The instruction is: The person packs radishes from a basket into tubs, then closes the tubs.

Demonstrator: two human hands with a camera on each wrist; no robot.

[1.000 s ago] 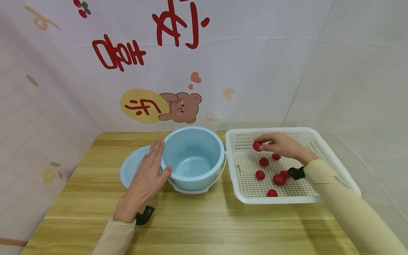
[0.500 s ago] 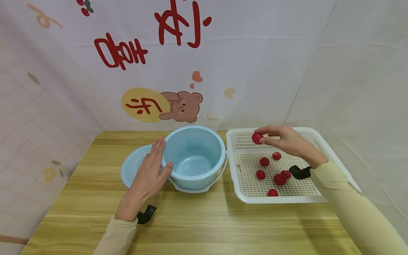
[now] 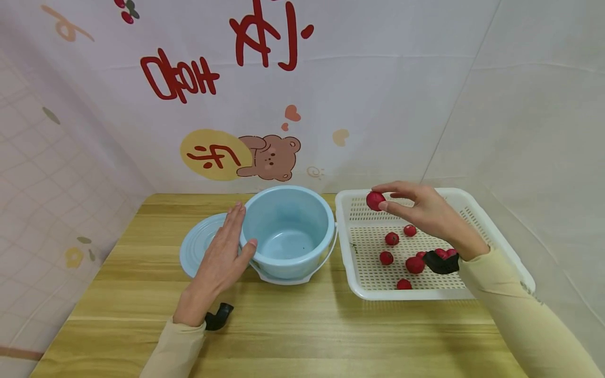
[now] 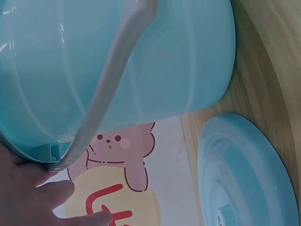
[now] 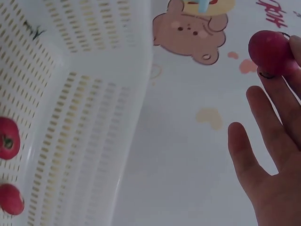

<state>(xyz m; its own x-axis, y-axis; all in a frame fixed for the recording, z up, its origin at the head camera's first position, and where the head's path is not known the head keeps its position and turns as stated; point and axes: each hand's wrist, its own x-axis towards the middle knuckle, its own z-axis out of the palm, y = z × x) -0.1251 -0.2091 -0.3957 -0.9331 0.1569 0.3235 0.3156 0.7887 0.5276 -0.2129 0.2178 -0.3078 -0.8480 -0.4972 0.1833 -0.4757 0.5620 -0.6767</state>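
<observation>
Our right hand (image 3: 423, 211) pinches radish (image 3: 375, 201), other fingers spread, above far-left part of white basket (image 3: 416, 294). Left hand (image 3: 219, 254), fingers extended, rests at left of bucket (image 3: 288, 269). Step, we judge: removing radish; next calls for steady pinch.

The wood-grained counter (image 3: 302, 336) bears a light-blue bucket (image 3: 288, 205) between a blue lid (image 3: 196, 242), left, and a white slotted basket (image 3: 416, 295), right.

nine radishes (image 3: 375, 201), one bucket (image 3: 287, 270), one basket (image 3: 416, 295)
</observation>
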